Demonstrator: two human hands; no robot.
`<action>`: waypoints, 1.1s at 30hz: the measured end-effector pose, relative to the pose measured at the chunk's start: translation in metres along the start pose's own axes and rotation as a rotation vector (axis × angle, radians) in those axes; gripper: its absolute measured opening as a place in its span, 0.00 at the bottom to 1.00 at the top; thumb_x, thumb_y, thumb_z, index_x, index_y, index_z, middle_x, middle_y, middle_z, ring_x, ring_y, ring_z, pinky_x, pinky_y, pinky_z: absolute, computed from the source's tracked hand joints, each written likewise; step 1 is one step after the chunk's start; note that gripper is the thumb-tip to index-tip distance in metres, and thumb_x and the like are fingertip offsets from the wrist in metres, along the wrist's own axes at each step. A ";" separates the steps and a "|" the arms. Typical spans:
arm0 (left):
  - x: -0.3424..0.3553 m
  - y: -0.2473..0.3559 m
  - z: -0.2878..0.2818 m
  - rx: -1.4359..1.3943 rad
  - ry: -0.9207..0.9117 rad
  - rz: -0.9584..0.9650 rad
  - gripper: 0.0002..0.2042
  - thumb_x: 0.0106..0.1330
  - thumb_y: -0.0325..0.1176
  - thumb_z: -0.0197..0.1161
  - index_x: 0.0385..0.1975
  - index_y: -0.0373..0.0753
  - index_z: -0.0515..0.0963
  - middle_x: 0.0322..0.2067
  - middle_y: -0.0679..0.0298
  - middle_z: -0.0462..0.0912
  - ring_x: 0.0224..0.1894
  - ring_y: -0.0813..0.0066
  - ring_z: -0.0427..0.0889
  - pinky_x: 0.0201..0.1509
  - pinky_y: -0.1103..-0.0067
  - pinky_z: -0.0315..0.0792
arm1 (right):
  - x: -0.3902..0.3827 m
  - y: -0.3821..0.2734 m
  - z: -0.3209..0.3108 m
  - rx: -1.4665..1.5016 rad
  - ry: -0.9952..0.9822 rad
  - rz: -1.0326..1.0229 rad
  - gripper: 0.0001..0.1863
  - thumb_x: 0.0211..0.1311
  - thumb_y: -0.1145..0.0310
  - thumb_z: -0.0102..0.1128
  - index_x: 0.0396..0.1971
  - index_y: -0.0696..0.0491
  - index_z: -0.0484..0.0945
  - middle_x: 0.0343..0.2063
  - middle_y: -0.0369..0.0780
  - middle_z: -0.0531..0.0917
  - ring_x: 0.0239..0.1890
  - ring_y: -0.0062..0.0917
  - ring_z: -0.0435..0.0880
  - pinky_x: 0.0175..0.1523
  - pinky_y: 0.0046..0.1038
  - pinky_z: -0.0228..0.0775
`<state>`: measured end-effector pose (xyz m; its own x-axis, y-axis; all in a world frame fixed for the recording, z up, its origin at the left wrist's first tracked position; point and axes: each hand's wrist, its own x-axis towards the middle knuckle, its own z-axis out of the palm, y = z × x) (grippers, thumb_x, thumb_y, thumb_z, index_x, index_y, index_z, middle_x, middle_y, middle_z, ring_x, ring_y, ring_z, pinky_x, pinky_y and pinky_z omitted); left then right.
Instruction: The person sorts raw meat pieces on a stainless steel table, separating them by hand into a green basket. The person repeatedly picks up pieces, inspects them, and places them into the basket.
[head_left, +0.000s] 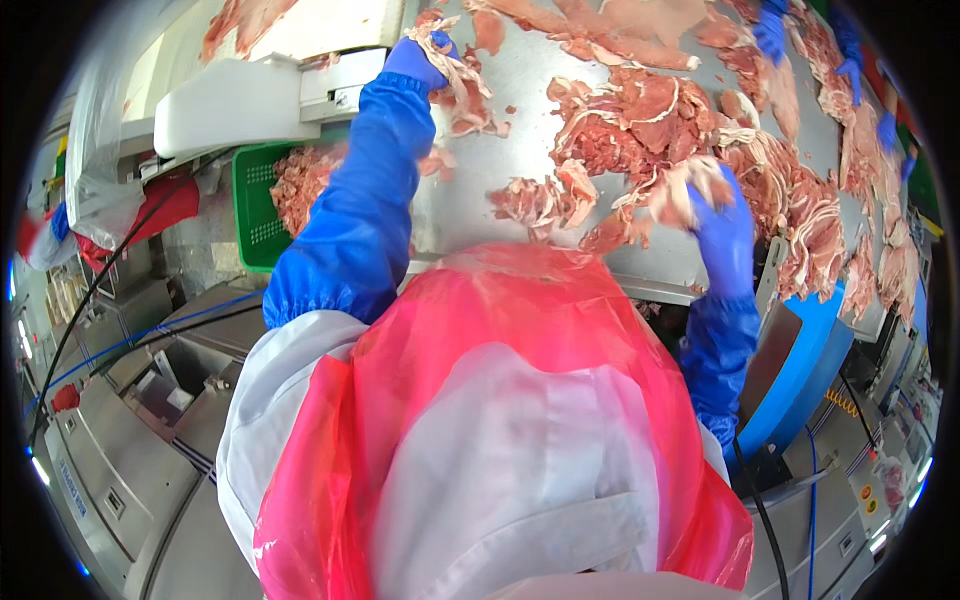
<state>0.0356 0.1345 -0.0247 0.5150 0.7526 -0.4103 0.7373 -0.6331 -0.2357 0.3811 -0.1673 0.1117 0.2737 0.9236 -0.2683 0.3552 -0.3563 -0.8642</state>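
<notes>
Stainless-steel table (470, 190) is stretching across from 11 to 3, pieces of raw meat lying over much of it. Dial is centred on the worker's pink apron (480, 300), 12 pointing across the table.

Left hand (418, 62), purple-blue glove, is reaching out just short of 12. Fingers are curling in, partly closed, and gripping a pale strip (468, 75) of fatty meat; the strip is draping over the fingers and hiding some of them.

Right hand (724, 235), same glove colour, is working between 2 and 3. It is bending around a pink-and-white slice (690, 190) and holding it just above the near edge of the table. Slice and fingertips are blurring, so I cannot tell the exact finger placement.

Main meat heap (640, 115) is sitting between 1 and 2, between the two hands. Smaller scraps (535, 205) are lying near 1, closer to the apron. Folded slices (765, 170) are lining up just past 2, beside the right hand.

Green basket (250, 220) is standing at 10, holding meat trimmings (300, 180). White guard (225, 108) is jutting out beyond it. Co-workers' gloved hands (770, 38) are resting among meat toward 2. Blue frame (800, 370) is standing past 3.
</notes>
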 end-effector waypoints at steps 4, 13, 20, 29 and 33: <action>0.005 0.031 0.011 -0.576 0.750 0.015 0.23 0.69 0.53 0.62 0.61 0.55 0.77 0.54 0.63 0.80 0.59 0.64 0.73 0.68 0.64 0.63 | 0.032 0.009 0.049 -0.619 0.071 -0.350 0.37 0.55 0.57 0.77 0.64 0.53 0.73 0.56 0.47 0.82 0.60 0.41 0.80 0.63 0.41 0.72; -0.010 0.051 -0.048 -0.882 0.864 0.351 0.17 0.70 0.38 0.66 0.55 0.39 0.78 0.47 0.56 0.83 0.46 0.62 0.82 0.54 0.70 0.77 | 0.087 -0.030 0.178 -0.176 -0.173 -0.437 0.29 0.60 0.46 0.70 0.52 0.54 0.81 0.42 0.52 0.87 0.44 0.48 0.86 0.48 0.42 0.78; -0.050 -0.045 -0.097 -2.194 0.166 0.357 0.13 0.71 0.45 0.59 0.48 0.47 0.80 0.38 0.65 0.80 0.38 0.73 0.77 0.49 0.68 0.75 | -0.016 0.009 0.124 -0.125 -0.371 -0.248 0.23 0.63 0.54 0.69 0.53 0.52 0.83 0.41 0.45 0.88 0.46 0.40 0.88 0.51 0.38 0.78; -0.057 -0.004 -0.028 -1.676 -0.081 0.389 0.34 0.50 0.44 0.83 0.60 0.44 0.80 0.55 0.59 0.83 0.58 0.59 0.81 0.65 0.67 0.74 | 0.023 0.052 0.089 0.132 -0.112 0.020 0.34 0.71 0.54 0.62 0.71 0.52 0.65 0.65 0.51 0.74 0.64 0.39 0.78 0.65 0.41 0.72; -0.130 0.093 -0.058 -1.248 -0.243 0.315 0.32 0.71 0.63 0.55 0.59 0.39 0.79 0.42 0.51 0.88 0.45 0.51 0.87 0.53 0.66 0.79 | 0.048 0.042 0.152 1.159 -0.562 0.525 0.36 0.74 0.40 0.53 0.70 0.52 0.67 0.66 0.48 0.74 0.62 0.36 0.79 0.65 0.44 0.73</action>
<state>0.0624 -0.0115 0.0575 0.7439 0.4691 -0.4759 0.5737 -0.0830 0.8149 0.2738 -0.1166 -0.0023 -0.3476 0.7505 -0.5621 -0.6867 -0.6119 -0.3924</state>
